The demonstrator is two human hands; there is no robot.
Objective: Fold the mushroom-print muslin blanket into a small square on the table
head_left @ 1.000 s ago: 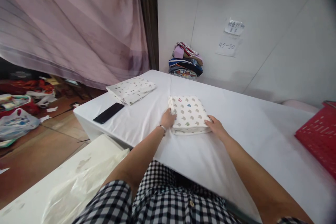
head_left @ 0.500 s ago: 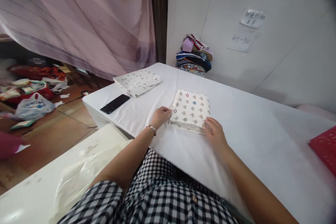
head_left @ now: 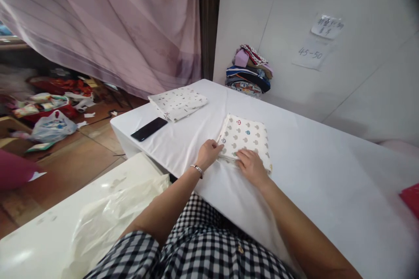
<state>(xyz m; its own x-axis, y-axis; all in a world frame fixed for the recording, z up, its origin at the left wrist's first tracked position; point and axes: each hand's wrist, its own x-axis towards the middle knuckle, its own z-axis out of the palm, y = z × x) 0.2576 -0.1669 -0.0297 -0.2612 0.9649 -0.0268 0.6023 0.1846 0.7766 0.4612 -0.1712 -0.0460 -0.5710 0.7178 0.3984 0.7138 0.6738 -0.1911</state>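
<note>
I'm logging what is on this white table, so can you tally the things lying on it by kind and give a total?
Folded white printed cloths: 2, the mushroom-print one under both hands, the small-print one near the far left corner.
Black flat phones: 1.
Stacks of mixed coloured folded clothes: 1, against the wall.
Total: 4.

We see a white cloth-covered table (head_left: 314, 152) bearing a folded cream mushroom-print cloth (head_left: 246, 138), a folded white speckled cloth (head_left: 178, 102), a black phone (head_left: 149, 129) and a stack of colourful folded clothes (head_left: 250, 70).
</note>
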